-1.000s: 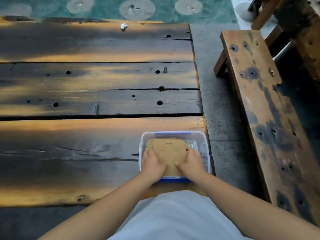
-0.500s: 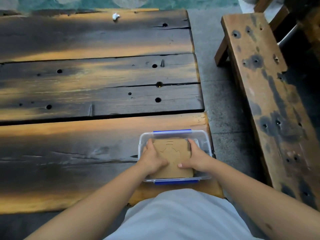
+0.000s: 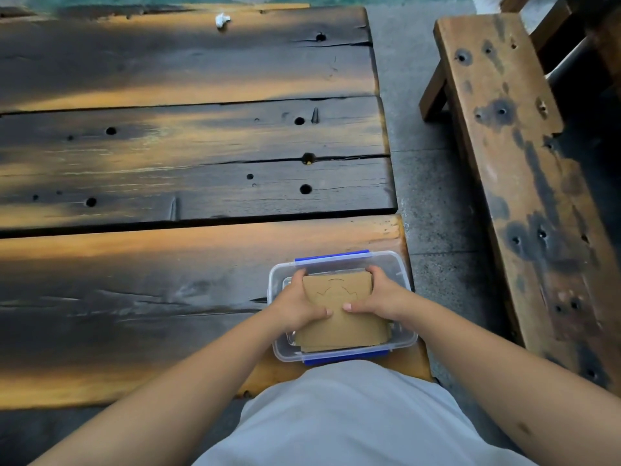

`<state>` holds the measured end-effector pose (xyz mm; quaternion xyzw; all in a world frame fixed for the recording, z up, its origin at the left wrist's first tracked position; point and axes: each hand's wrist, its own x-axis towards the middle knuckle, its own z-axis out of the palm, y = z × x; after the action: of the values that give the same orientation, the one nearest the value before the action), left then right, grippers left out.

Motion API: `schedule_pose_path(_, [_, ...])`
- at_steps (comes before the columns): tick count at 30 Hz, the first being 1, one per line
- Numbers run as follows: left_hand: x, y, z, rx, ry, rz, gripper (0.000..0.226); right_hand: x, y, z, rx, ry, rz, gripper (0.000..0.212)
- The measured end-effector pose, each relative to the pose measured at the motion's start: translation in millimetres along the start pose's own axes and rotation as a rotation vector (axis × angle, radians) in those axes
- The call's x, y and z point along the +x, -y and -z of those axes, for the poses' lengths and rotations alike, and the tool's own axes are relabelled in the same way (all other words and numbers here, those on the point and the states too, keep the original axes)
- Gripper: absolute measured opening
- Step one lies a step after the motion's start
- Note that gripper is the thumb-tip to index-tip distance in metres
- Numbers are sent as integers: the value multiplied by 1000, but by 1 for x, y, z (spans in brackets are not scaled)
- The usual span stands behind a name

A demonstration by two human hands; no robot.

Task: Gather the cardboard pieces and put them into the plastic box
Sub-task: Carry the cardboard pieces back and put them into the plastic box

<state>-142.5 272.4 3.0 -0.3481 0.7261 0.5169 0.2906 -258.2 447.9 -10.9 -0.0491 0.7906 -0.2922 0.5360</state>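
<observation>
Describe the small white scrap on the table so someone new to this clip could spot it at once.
Start at the long dark plank table and go to its farthest board, away from the clear plastic box with blue clips. There, near the far edge, lies a crumpled white scrap. It is the only pale thing on the wood; the other marks are dark holes.

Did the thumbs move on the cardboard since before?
Yes. Both thumbs slid toward each other. The left hand and right hand now nearly meet over the cardboard, which sits in the plastic box.
</observation>
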Motion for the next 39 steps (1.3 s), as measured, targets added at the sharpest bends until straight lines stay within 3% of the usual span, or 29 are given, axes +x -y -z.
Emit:
schedule_pose_path(4, [8, -3, 1, -100, 20, -1, 82, 1, 10, 8, -57, -21, -48, 112])
schedule_pose_path(8, [10, -6, -1, -281, 41, 79, 76, 1, 10, 11, 74, 19, -66, 110])
schedule_pose_path(11, [10, -6, 1, -207, 78, 95, 65, -1, 9, 14, 156, 29, -92, 94])
schedule_pose_path(14, [9, -8, 8, -92, 76, 51, 60, -4, 9, 11, 86, 50, -54, 75])
schedule_pose_path(18, [3, -12, 8, -59, 181, 6, 50, -6, 10, 6, -58, 12, 3, 72])
schedule_pose_path(24, [-4, -19, 13, -100, 224, 41, 30, -5, 12, 11, -61, 6, -9, 57])
schedule_pose_path(28, [0, -10, 7, -307, 167, 87, 30, -6, 9, 11, -37, -14, 6, 65])
schedule_pose_path(34, [-12, 6, -23, -755, 29, 265, 43, -18, -10, 5, 414, 20, -226, 97])
schedule_pose_path(39, [-23, 21, -41, -819, 73, 341, 39, -28, -23, -7, 511, 30, -287, 84])
